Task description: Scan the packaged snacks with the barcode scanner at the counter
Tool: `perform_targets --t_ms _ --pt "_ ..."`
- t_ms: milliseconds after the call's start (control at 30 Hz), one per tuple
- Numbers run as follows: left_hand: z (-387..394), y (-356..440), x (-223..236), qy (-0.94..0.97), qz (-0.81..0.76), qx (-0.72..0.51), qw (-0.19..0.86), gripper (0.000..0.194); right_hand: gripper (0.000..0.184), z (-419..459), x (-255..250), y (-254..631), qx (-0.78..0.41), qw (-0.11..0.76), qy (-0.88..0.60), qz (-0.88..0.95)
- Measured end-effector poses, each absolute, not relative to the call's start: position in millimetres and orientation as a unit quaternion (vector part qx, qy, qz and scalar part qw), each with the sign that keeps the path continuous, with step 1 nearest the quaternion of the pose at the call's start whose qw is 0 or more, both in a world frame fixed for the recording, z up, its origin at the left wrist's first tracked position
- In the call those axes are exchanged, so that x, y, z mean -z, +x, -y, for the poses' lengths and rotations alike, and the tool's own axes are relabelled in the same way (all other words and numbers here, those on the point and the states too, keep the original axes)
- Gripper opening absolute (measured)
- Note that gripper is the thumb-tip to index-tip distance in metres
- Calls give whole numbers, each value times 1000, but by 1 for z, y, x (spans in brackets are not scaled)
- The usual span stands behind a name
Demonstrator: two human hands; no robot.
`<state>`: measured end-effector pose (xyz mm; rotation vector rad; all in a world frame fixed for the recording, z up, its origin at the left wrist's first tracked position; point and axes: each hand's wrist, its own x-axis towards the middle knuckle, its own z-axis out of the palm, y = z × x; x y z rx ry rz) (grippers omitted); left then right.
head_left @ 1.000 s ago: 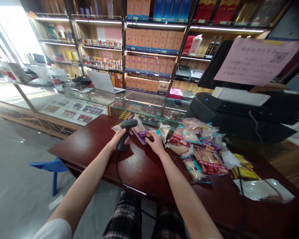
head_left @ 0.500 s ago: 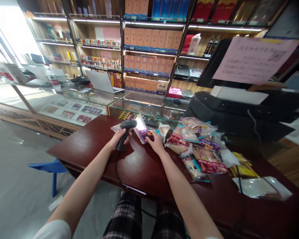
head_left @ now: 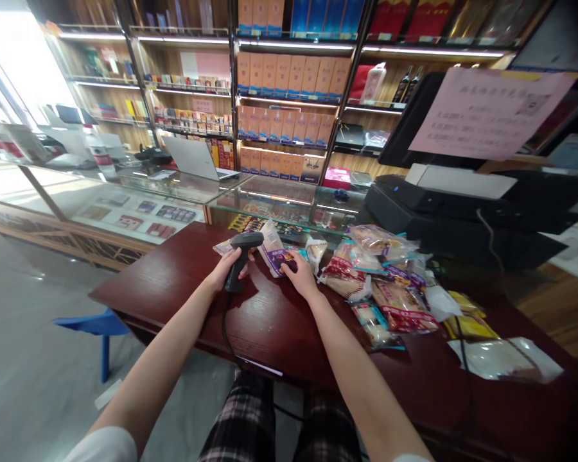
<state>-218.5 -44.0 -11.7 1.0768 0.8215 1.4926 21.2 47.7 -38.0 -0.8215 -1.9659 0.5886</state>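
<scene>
My left hand is wrapped round the grip of a black barcode scanner, whose cable hangs down over the table's front edge. The scanner's head faces right, towards a purple and white food packet. That packet is tilted up in my right hand, which pinches its lower right part. A barcode shows on its pale upper part. Behind the scanner lies another packet, partly hidden. Just right of my right hand stands a small white wrapped packet.
A heap of wrapped food packets covers the right of the dark red table. Yellow packets and a clear packet lie farther right. Behind stand a glass counter and a black machine. A blue stool is at left.
Both hands keep nearly the same place and hold. The bright light from the scanner on the packet has gone, and the packet's barcode is now visible.
</scene>
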Motion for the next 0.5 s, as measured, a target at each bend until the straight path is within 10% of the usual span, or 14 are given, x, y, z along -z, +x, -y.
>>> perform_targets --t_ms 500 --pt "48 -221 3 393 -339 -657 546 56 35 -58 -13 72 94 541 -472 690"
